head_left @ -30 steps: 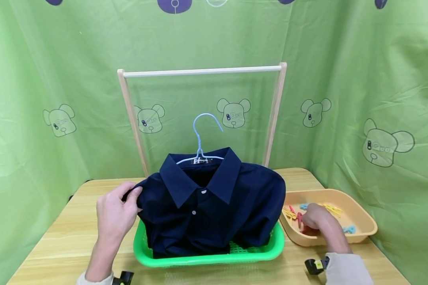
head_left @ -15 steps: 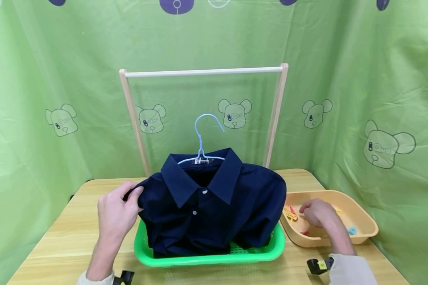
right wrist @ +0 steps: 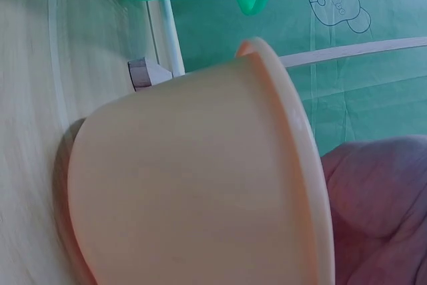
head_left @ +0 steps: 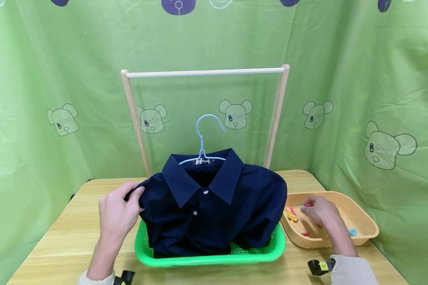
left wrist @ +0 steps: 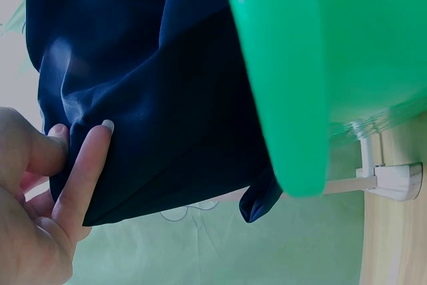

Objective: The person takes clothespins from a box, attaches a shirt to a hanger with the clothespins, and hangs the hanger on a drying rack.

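Observation:
A dark navy collared shirt (head_left: 214, 221) lies bunched in a green basket (head_left: 214, 260), with a light blue wire hanger (head_left: 201, 138) inside its collar and the hook upright. My left hand (head_left: 117, 211) pinches the shirt's shoulder between thumb and fingers; the left wrist view shows the fingertips pressed into the cloth (left wrist: 153, 125). Over the tan tray (head_left: 367, 233) on the right, my right hand (head_left: 321, 211) pinches a small red clothespin (head_left: 308, 205) at its fingertips. The tray wall (right wrist: 193, 178) hides most of that hand in the right wrist view.
In the tray lie yellow clothespins (head_left: 290, 215), a blue one (head_left: 352, 232) and red ones (head_left: 304, 234). A wooden rack with a white bar (head_left: 203, 73) stands behind the basket. Green curtain (head_left: 349, 79) surrounds the wooden table (head_left: 67, 221).
My right hand has lifted slightly from among the clothespins, and a red one now shows at its fingertips. My left hand keeps its pinch on the shirt. The head view has shifted slightly.

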Demonstrator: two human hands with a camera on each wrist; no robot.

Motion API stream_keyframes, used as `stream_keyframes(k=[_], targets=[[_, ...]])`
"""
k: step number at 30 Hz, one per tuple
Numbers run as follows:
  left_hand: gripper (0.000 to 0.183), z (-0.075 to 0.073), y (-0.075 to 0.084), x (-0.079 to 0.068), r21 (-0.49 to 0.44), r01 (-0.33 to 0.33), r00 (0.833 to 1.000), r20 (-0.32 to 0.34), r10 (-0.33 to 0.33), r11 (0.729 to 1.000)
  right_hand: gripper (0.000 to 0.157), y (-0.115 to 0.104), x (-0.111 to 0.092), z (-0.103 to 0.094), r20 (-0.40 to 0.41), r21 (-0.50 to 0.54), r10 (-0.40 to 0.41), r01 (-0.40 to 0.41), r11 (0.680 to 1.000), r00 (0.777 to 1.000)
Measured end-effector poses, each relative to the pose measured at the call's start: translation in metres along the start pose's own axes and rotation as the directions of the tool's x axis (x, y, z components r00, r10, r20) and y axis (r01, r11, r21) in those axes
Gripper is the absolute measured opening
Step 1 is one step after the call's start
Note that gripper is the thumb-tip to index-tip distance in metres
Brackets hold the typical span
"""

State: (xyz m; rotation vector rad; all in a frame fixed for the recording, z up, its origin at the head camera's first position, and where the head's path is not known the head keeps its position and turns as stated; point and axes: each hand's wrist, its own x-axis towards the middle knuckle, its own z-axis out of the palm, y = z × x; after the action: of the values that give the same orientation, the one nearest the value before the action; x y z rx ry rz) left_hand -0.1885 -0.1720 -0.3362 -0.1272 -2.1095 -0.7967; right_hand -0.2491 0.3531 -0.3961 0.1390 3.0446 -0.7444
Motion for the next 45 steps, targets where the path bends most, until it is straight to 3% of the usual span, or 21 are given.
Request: stream_keyframes(k=[5, 11, 15, 21, 27, 32, 39, 45], targets=[[0.010, 0.000, 0.000, 0.000, 0.000, 0.001, 1.000, -0.003, -0.001, 1.000, 0.043, 0.000, 0.001, -0.001, 0.006, -0.005, 0.014, -0.014, 1.000, 1.000], [0.009, 0.000, 0.000, 0.001, -0.001, -0.003, 1.000, -0.003, 0.003, 1.000, 0.036, -0.008, -0.002, -0.007, 0.024, 0.001, 0.045, -0.045, 0.999, 0.999], [0.010, -0.001, 0.000, 0.001, -0.003, 0.004, 1.000, 0.004, -0.004, 1.000, 0.037, -0.016, -0.007, -0.011, 0.008, 0.004, 0.019, -0.019, 1.000, 1.000], [0.010, -0.001, 0.000, 0.000, -0.014, 0.017, 1.000, 0.019, -0.016, 1.000, 0.035, -0.032, -0.020, -0.020, -0.103, 0.017, -0.092, 0.094, 0.995, 0.990], [0.010, -0.001, 0.000, 0.000, -0.022, 0.023, 0.999, 0.023, -0.023, 0.999, 0.039, -0.055, -0.035, -0.030, -0.226, 0.018, -0.127, 0.135, 0.991, 0.966], [0.010, -0.001, -0.001, 0.001, -0.022, 0.018, 1.000, 0.019, -0.017, 1.000, 0.038, -0.075, -0.046, -0.036, -0.344, 0.024, -0.169, 0.189, 0.982, 0.924], [0.008, 0.000, -0.002, 0.002, -0.014, 0.002, 1.000, 0.014, -0.002, 1.000, 0.033, -0.110, -0.065, -0.034, -0.505, 0.052, -0.183, 0.242, 0.969, 0.844], [0.010, 0.000, -0.001, 0.001, -0.036, -0.004, 1.000, 0.009, 0.004, 0.999, 0.028, -0.137, -0.082, -0.029, -0.579, 0.084, -0.195, 0.296, 0.952, 0.792]])
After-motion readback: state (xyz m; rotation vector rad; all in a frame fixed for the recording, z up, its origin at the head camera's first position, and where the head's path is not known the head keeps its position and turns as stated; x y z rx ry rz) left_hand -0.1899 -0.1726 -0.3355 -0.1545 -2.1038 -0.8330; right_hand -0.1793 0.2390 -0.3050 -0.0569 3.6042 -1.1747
